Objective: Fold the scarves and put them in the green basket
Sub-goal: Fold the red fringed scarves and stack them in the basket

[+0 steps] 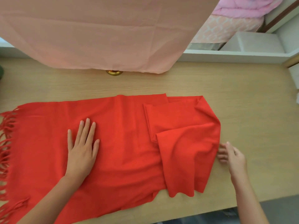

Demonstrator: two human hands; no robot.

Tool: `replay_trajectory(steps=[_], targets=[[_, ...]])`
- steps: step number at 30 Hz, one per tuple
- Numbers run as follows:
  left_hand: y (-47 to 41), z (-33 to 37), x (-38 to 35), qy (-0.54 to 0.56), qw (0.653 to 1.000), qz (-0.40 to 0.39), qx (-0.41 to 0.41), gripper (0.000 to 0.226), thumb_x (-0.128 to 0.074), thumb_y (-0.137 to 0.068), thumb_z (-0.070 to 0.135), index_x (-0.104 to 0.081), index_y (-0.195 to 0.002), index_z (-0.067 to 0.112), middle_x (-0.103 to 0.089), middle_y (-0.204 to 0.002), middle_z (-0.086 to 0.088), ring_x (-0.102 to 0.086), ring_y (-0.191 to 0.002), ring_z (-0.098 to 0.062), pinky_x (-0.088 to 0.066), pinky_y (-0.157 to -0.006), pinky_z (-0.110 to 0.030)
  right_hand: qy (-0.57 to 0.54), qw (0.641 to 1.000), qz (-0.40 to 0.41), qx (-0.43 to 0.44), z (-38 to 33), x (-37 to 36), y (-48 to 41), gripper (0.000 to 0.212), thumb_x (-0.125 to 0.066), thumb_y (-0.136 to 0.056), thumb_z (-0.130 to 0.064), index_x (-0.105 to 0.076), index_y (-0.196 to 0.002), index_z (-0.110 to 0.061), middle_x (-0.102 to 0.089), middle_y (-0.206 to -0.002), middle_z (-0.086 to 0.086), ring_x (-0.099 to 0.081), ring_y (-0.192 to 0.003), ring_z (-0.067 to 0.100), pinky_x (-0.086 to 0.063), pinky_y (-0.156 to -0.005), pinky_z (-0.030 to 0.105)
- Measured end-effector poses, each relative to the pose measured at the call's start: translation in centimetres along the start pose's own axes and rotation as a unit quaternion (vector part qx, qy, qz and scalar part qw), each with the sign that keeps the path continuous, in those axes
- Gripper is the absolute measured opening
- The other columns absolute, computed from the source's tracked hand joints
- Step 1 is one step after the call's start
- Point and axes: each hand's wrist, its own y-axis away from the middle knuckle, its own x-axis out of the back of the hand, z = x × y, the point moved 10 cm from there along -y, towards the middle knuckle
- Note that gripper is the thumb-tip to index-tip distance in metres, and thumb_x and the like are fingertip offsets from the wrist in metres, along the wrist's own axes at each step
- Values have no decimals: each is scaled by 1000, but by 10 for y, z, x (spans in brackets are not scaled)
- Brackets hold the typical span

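A red fringed scarf [126, 143] lies spread across the wooden table [242, 94], fringe at the left edge. Its right end is folded back over itself in loose layers [186, 126]. My left hand [81, 147] presses flat on the scarf's left half, fingers straight. My right hand [231, 155] is at the scarf's right folded edge, fingers lightly curled and touching the cloth; whether they pinch it is unclear. A dark green sliver [1, 71] shows at the far left edge; I cannot tell if it is the basket.
A pale pink cloth [105, 33] hangs over the back of the table, covering a gold round object [114, 72]. A white ledge [234, 56] runs behind the table. The table's front edge is close below the scarf.
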Motion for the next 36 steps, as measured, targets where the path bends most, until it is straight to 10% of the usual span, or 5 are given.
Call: replay_trajectory(steps=[5, 10, 14, 25, 36], targets=[[20, 54, 14, 45, 998, 22, -39, 53, -31, -96, 27, -34, -146, 10, -28, -155, -6, -17, -146, -20, -8, -119, -48, 65, 997, -50, -18, 18, -17, 39, 25, -65, -88, -33, -66, -92, -8, -67, -84, 7, -61, -74, 20, -51, -69, 35], [59, 91, -26, 51, 996, -42, -53, 55, -23, -100, 31, -29, -148, 6, -26, -156, -7, -18, -146, -20, -15, -117, -46, 30, 999, -11, 32, 8, -30, 64, 15, -63, -90, -18, -62, -81, -7, -66, -78, 5, -59, -73, 16, -45, -59, 15], [61, 87, -34, 31, 997, -58, -50, 56, -23, -99, 32, -27, -149, 6, -25, -157, -6, -18, -146, -20, -18, -116, -48, 1, 999, 23, 43, -2, -35, 66, 9, -56, -95, -16, -58, -87, -12, -65, -81, -5, -60, -70, 2, -46, -59, 9], [62, 85, -33, 61, 995, -59, -44, 53, -21, -101, 31, -25, -150, 12, -22, -158, 1, -16, -147, -14, -13, -119, -42, 128, 963, 232, 42, -2, 104, 5, 24, -50, -95, -9, -62, -111, 4, -64, -109, 26, -59, -102, 39, -42, -87, 38], [63, 90, -32, 22, 997, -52, -54, 55, -25, -98, 29, -28, -149, 10, -23, -158, -2, -18, -146, -17, -16, -118, -45, 254, 945, 198, 60, 1, 75, 3, 40, -58, -92, -21, -52, -127, -2, -50, -127, 23, -44, -118, 38, -34, -100, 46]])
